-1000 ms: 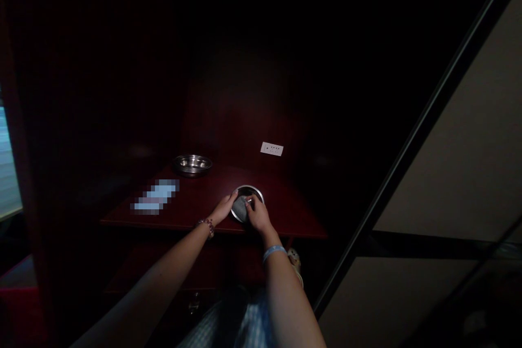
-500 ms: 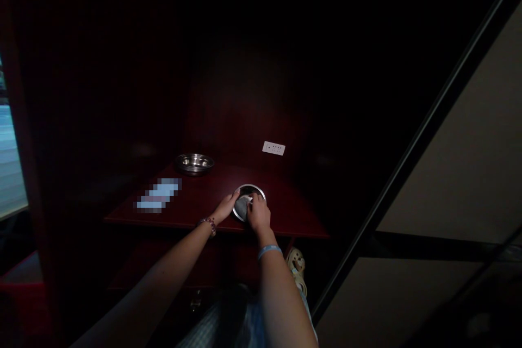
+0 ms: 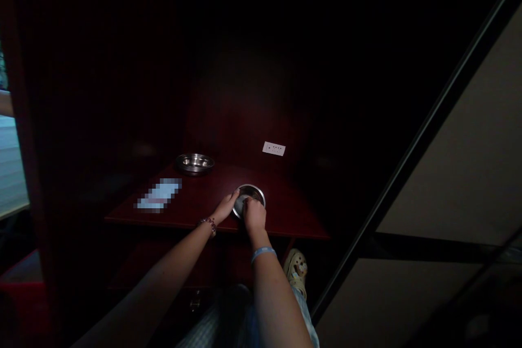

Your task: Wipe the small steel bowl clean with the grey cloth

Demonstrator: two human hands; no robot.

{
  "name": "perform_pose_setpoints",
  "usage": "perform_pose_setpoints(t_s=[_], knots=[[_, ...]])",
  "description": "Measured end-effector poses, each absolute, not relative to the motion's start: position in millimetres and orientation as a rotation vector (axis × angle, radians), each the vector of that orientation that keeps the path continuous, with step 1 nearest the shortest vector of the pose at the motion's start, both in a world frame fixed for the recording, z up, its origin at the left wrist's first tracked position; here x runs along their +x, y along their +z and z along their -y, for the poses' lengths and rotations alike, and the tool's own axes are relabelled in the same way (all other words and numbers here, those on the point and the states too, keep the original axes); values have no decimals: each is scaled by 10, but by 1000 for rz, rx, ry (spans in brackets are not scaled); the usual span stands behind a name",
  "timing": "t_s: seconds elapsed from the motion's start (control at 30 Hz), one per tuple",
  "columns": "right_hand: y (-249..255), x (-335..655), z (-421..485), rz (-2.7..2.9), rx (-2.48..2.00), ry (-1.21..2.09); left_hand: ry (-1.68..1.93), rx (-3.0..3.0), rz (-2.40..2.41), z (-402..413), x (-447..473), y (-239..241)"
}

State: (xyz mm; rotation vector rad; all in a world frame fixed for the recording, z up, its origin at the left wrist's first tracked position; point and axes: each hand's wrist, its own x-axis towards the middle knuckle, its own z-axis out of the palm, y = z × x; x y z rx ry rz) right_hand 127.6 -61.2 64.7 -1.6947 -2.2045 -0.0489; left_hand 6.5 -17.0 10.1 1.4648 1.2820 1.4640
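While the room around you lies in deep shadow, your two hands meet at a small round metal dish (image 3: 252,196) near the front edge of a dark red wooden table (image 3: 196,201). Your left hand (image 3: 225,209) rests against the dish's left rim, fingers curved around the edge and touching the metal, with a beaded bracelet (image 3: 207,224) on that wrist. Your right hand (image 3: 254,215) sits over the near half of the dish with the fingers curled downward into it; whether they pinch anything inside is too dark to tell. A pale blue wristband (image 3: 263,253) circles your right forearm below the hand.

Farther back on the same table, well apart from your hands and to the left, stands a second metal dish (image 3: 194,162), untouched. Between it and the table's front left corner lies a flat pale item (image 3: 159,196), its surface blurred out. A white socket plate (image 3: 273,148) shows on the dark panel behind the table, to the right of the far dish. Below the table's edge, just right of your right forearm, a cream-coloured clog (image 3: 296,272) is visible, and light checked fabric (image 3: 228,321) shows at the bottom between your arms. A dark diagonal frame bar (image 3: 411,152) crosses the right side against a beige panel (image 3: 468,163).
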Motion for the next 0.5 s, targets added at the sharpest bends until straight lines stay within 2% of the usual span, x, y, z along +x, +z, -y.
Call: perform_pose_setpoints(t_s=[0.2, 0.4, 0.5], knots=[[636, 1255, 697, 2297, -1621, 29, 1478, 1478, -1345, 159, 56, 110], [510, 1337, 621, 2419, -1490, 337, 1514, 1466, -1363, 158, 48, 94], [440, 1358, 585, 2468, -1434, 318, 1526, 1450, -1346, 169, 53, 99]])
